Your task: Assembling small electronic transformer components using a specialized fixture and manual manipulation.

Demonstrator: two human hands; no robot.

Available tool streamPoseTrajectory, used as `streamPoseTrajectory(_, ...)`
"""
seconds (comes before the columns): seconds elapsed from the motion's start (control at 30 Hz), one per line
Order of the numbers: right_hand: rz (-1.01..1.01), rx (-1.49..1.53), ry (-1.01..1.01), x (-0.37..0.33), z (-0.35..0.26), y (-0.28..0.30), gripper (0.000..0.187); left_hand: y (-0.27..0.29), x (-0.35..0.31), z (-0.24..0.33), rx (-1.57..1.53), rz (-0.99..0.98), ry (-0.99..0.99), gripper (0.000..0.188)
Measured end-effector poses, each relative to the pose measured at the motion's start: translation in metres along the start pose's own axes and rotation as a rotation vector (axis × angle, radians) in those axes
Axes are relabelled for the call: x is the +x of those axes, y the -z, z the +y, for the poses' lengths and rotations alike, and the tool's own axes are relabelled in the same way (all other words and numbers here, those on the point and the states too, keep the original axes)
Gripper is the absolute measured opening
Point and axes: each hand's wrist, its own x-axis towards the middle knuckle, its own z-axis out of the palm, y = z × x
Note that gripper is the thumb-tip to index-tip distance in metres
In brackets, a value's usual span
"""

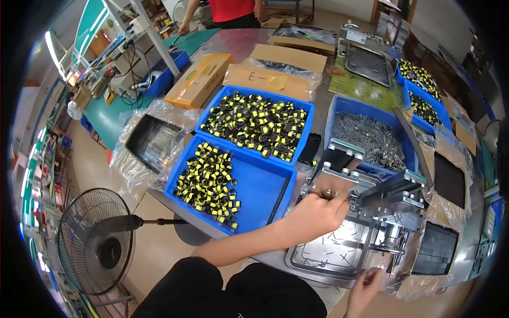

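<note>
My left hand (318, 213) reaches across to a metal bench press fixture (389, 204). Its fingers are curled in among the metal posts and round knobs; what they hold, if anything, is hidden. Lower down, my right hand (366, 287) is beside the near right corner of a shiny metal tray (297, 255), thumb and fingers pinched together; anything between them is too small to make out. Several thin dark metal pins (335, 241) lie scattered in that tray. Left of the fixture, a blue bin (260, 185) holds a heap of small yellow-and-black coil parts (207, 185).
A second blue bin (309, 119) full of the same parts adjoins behind. Beyond the fixture, another blue bin (333, 114) holds loose grey metal pins (366, 135). A standing fan (98, 241) is at the left. A person in red (233, 10) stands across the table.
</note>
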Motion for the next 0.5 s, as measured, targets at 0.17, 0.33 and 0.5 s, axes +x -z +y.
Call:
streamPoseTrajectory(0.17, 0.184, -0.047, 0.038, -0.003, -0.035, 0.018, 0.015, 0.003, -0.001, 0.005, 0.004, -0.067, 0.013, 0.031)
streamPoseTrajectory(0.33, 0.014, 0.384, -0.269, 0.003, -0.003, 0.040, 0.010, -0.009, 0.001, 0.005, -0.034, -0.047, -0.011, 0.027)
streamPoseTrajectory(0.5, -0.213, 0.554, -0.261, 0.002, -0.032, 0.010, 0.018, -0.002, -0.005, 0.000, 0.015, -0.014, 0.066, 0.021)
